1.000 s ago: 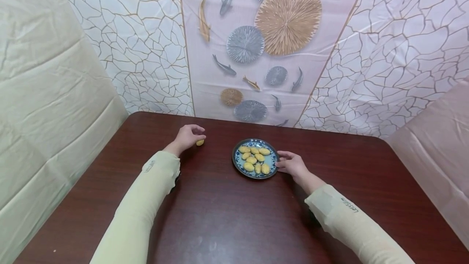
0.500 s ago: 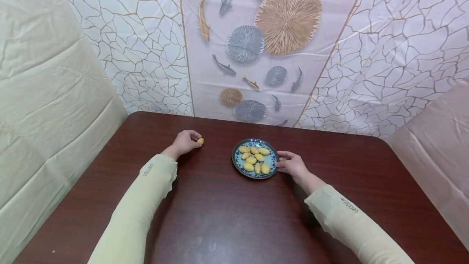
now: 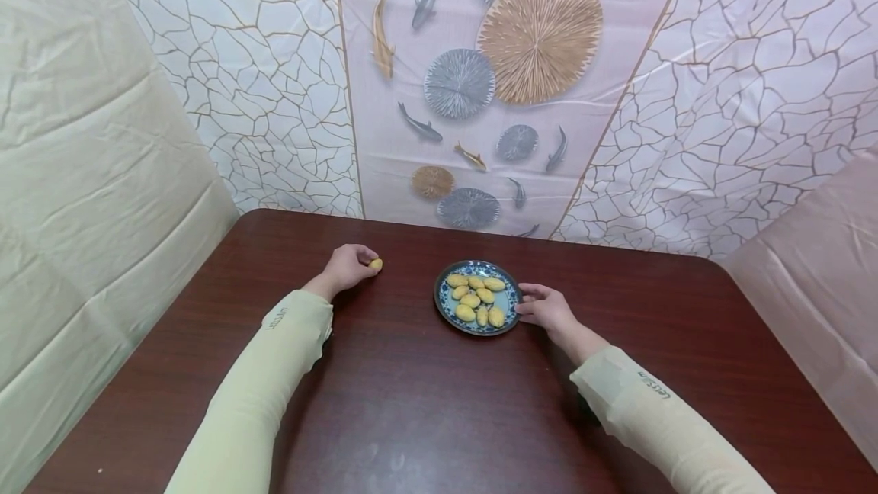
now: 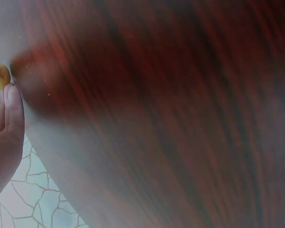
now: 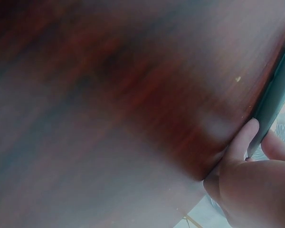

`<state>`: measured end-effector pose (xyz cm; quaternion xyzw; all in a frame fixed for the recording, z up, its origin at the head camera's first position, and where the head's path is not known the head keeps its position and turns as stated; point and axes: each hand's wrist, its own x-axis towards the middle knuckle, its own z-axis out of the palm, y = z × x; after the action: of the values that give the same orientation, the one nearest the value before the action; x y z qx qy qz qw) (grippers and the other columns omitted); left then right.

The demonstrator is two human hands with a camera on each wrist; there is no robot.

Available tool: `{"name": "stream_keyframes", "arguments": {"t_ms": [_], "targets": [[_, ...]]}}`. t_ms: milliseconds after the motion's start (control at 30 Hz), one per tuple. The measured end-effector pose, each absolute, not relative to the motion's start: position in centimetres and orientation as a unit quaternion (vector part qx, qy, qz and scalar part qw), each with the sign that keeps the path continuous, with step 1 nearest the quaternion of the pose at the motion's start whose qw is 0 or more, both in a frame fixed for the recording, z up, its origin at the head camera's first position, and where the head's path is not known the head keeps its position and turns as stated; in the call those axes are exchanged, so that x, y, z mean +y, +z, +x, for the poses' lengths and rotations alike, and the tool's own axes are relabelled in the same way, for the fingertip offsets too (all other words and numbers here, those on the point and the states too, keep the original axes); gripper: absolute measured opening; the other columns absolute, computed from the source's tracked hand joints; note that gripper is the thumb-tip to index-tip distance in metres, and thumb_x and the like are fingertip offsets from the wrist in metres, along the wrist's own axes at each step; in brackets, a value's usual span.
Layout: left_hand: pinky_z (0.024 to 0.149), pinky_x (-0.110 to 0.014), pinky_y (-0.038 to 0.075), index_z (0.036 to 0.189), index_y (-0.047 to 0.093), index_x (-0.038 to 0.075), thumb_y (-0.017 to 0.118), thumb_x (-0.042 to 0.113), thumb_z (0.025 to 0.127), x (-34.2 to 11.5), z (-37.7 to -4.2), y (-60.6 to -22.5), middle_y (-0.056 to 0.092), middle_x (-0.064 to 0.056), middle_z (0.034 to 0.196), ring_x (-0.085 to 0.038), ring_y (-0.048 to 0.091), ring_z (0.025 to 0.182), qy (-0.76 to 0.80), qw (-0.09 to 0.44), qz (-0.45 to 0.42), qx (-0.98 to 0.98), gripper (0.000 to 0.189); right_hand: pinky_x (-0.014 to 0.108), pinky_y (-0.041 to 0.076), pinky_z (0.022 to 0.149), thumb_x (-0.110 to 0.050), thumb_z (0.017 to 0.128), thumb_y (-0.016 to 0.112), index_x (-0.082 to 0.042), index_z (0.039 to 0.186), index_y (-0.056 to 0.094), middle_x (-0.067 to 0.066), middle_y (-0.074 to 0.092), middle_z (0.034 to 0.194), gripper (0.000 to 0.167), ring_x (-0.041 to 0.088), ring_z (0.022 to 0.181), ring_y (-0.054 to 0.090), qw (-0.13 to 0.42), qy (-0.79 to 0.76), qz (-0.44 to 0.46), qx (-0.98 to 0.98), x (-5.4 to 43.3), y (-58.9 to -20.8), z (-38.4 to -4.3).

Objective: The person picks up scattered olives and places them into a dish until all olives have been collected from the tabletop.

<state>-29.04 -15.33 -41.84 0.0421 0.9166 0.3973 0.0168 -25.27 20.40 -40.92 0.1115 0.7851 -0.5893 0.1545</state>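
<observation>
Near the far left of the table, my left hand (image 3: 347, 266) pinches a small yellow oval, potato-like piece (image 3: 376, 264) between thumb and fingertips. The same piece shows at the left edge of the left wrist view, with the fingers (image 4: 15, 107) against it. Right of centre stands a round blue-patterned plate (image 3: 449, 316) with a dark rim, bearing several similar yellow ovals (image 3: 470, 300). My right hand (image 3: 551, 312) holds the plate's right rim. In the right wrist view the thumb (image 5: 245, 137) lies against the plate's dark side, with a finger past the edge.
Both hands work over a dark reddish-brown wooden table (image 3: 411, 410). A patterned cloth backdrop (image 3: 274, 82) hangs behind its far edge, and pale fabric (image 3: 103, 212) rises along the left side. Between the left hand and the plate lies a stretch of table.
My left hand has lowered slightly toward me, and its fingers have closed around the yellow oval piece. The right hand and the plate have stayed in place.
</observation>
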Motion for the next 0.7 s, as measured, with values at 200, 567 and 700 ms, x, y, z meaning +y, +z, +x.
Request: {"name": "stream_keyframes", "arguments": {"t_ms": [200, 567, 700], "targets": [[0.086, -0.036, 0.048, 0.108, 0.065, -0.003, 0.066, 0.014, 0.085, -14.8, -29.2, -41.3, 0.068, -0.019, 0.104, -0.028, 0.063, 0.096, 0.405, 0.019, 0.044, 0.913, 0.028, 0.025, 0.054, 0.077, 0.004, 0.088, 0.056, 0.001, 0.139, 0.04, 0.014, 0.047, 0.111, 0.053, 0.009, 0.082, 0.057, 0.156, -0.588, 0.11, 0.786, 20.5, -40.9, -25.3], [0.082, -0.031, 0.049, 0.107, 0.067, 0.0, 0.067, 0.016, 0.084, -13.2, -29.1, -40.8, 0.069, -0.016, 0.102, -0.024, 0.064, 0.095, 0.421, 0.018, 0.056, 0.905, 0.028, 0.025, 0.054, 0.077, 0.004, 0.088, 0.056, 0.001, 0.139, 0.04, 0.014, 0.049, 0.111, 0.053, 0.01, 0.082, 0.057, 0.154, -0.585, 0.111, 0.789, 20.3, -40.9, -25.3], [0.079, -0.028, 0.049, 0.107, 0.068, 0.001, 0.068, 0.018, 0.084, -12.3, -29.0, -40.5, 0.07, -0.015, 0.1, -0.023, 0.065, 0.093, 0.432, 0.013, 0.069, 0.899, 0.028, 0.026, 0.054, 0.078, 0.004, 0.088, 0.056, 0.001, 0.139, 0.04, 0.015, 0.049, 0.113, 0.053, 0.01, 0.083, 0.058, 0.153, -0.583, 0.11, 0.791, 20.4, -41.0, -25.3]]}}
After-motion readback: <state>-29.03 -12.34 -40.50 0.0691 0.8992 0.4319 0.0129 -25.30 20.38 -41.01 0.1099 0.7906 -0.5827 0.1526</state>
